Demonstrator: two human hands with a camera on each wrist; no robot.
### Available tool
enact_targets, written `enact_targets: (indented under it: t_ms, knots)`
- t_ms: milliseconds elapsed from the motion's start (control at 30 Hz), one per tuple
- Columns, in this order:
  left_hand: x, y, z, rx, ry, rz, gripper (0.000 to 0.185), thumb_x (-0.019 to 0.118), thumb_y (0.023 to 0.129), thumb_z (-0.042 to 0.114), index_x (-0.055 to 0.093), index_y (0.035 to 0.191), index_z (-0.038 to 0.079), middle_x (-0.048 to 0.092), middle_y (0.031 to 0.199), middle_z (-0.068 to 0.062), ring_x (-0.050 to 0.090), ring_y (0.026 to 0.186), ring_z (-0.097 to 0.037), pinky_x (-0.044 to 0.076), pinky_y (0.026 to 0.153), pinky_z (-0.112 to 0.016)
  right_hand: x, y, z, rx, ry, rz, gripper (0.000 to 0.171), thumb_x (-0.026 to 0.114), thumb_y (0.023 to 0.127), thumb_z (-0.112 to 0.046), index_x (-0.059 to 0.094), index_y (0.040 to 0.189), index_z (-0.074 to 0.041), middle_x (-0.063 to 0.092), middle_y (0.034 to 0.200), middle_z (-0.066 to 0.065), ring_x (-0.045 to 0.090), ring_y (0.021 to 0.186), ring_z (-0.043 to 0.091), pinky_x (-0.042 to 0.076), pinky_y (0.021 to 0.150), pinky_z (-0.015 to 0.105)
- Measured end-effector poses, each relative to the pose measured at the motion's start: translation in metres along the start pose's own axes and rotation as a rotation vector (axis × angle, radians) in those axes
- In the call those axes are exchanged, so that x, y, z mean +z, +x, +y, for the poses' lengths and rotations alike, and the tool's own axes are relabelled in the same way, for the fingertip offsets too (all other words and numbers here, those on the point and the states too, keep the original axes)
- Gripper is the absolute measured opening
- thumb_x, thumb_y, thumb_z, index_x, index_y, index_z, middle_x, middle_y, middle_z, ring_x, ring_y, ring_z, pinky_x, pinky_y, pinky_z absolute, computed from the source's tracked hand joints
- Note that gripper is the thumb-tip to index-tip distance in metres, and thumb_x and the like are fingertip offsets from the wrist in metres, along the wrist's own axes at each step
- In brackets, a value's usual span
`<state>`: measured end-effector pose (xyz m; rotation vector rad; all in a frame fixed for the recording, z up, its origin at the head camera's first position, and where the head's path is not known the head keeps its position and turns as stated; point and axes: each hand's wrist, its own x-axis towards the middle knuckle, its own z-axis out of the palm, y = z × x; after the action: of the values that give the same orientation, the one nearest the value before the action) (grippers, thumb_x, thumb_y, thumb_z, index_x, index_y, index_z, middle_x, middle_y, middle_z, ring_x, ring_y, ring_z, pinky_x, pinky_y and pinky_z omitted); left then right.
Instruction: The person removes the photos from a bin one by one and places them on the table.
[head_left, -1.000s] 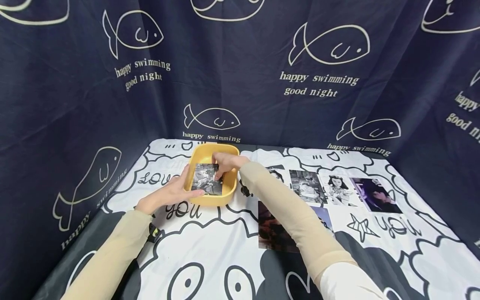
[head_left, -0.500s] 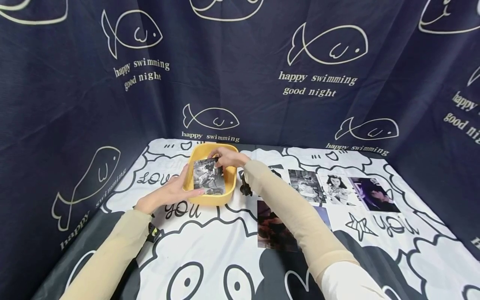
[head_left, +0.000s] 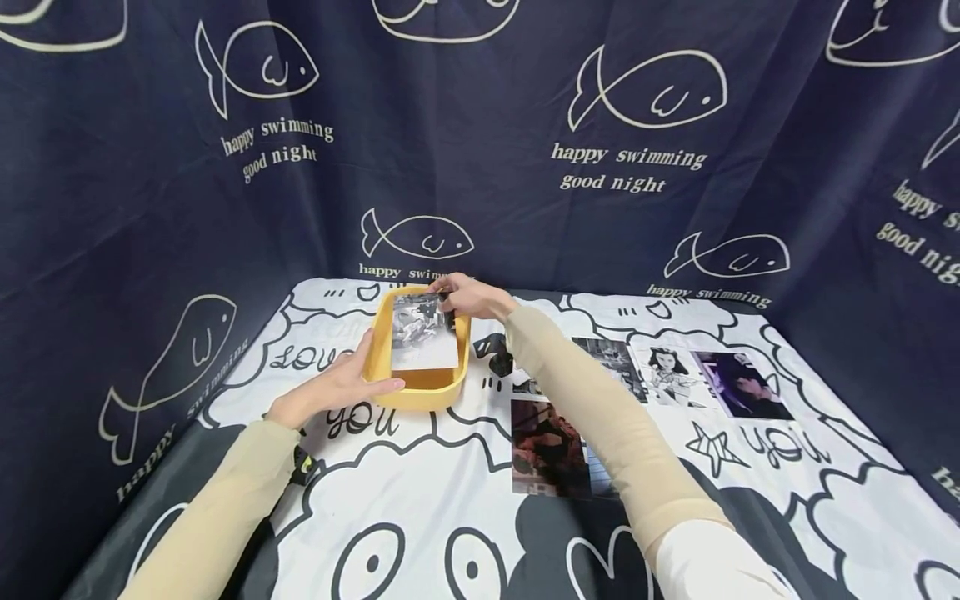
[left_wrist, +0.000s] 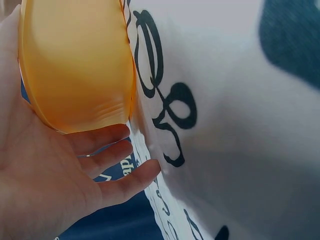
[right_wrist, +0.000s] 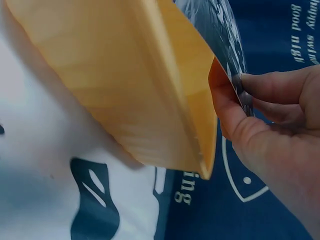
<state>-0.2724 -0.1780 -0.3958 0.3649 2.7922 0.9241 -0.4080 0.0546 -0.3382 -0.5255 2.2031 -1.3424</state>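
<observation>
A yellow tray (head_left: 422, 390) stands on the cartoon-print cloth at the back left. My left hand (head_left: 341, 385) rests against its near left corner, thumb along the front wall and fingers straight along the side. The left wrist view shows the palm and fingers (left_wrist: 107, 165) against the tray (left_wrist: 75, 65). My right hand (head_left: 459, 297) reaches over the tray's far rim and pinches the far edge of a black-and-white photo (head_left: 422, 332), which tilts over the tray's inside. In the right wrist view, thumb and fingers of the right hand (right_wrist: 240, 92) pinch the photo (right_wrist: 220, 30) above the tray wall (right_wrist: 125, 75).
Several more photos lie on the cloth to the right: a dark one (head_left: 543, 450) near my right forearm, a portrait (head_left: 670, 375) and a purple-toned one (head_left: 741, 385). A small black object (head_left: 499, 365) sits beside the tray. Dark fish-print curtains (head_left: 480, 150) wall in the table.
The right hand has drawn the photo from the tray's near end toward its far rim and raised its far edge. The left hand stays at the tray's corner.
</observation>
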Motion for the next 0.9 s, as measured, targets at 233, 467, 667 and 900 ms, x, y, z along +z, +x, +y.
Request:
enact_targets:
  t_ms: [233, 467, 667, 900]
  knots:
    - [0.001, 0.0, -0.003, 0.005, -0.002, 0.004, 0.117, 0.064, 0.081, 0.063, -0.009, 0.155, 0.01, 0.058, 0.127, -0.024, 0.054, 0.113, -0.031, 0.04, 0.103, -0.055, -0.02, -0.017, 0.002, -0.045, 0.038, -0.01, 0.045, 0.044, 0.09, 0.014, 0.048, 0.133, 0.003, 0.05, 0.127, 0.011, 0.052, 0.098, 0.015, 0.049, 0.077, 0.026]
    - [0.002, 0.001, -0.004, 0.025, -0.002, 0.024, 0.114, 0.065, 0.081, 0.062, -0.005, 0.156, 0.011, 0.06, 0.125, -0.024, 0.057, 0.11, -0.03, 0.044, 0.098, -0.052, -0.043, -0.046, 0.013, -0.072, 0.01, 0.01, 0.047, 0.046, 0.09, 0.013, 0.046, 0.136, 0.005, 0.044, 0.142, 0.017, 0.049, 0.107, 0.017, 0.05, 0.084, 0.027]
    - [0.001, 0.0, -0.005, 0.02, 0.001, 0.021, 0.115, 0.065, 0.08, 0.063, -0.005, 0.155, 0.012, 0.054, 0.132, -0.029, 0.055, 0.116, -0.035, 0.043, 0.1, -0.054, -0.062, -0.079, 0.029, -0.067, -0.069, 0.023, 0.045, 0.049, 0.091, 0.009, 0.048, 0.136, 0.001, 0.045, 0.14, 0.016, 0.05, 0.111, 0.019, 0.05, 0.097, 0.035]
    - [0.003, 0.002, -0.005, 0.04, -0.021, 0.031, 0.113, 0.067, 0.08, 0.062, -0.003, 0.156, 0.018, 0.057, 0.129, -0.025, 0.056, 0.114, -0.033, 0.044, 0.099, -0.053, -0.083, -0.125, 0.048, -0.038, -0.184, 0.051, 0.044, 0.051, 0.095, -0.001, 0.047, 0.138, -0.006, 0.038, 0.15, 0.014, 0.038, 0.135, 0.029, 0.037, 0.111, 0.052]
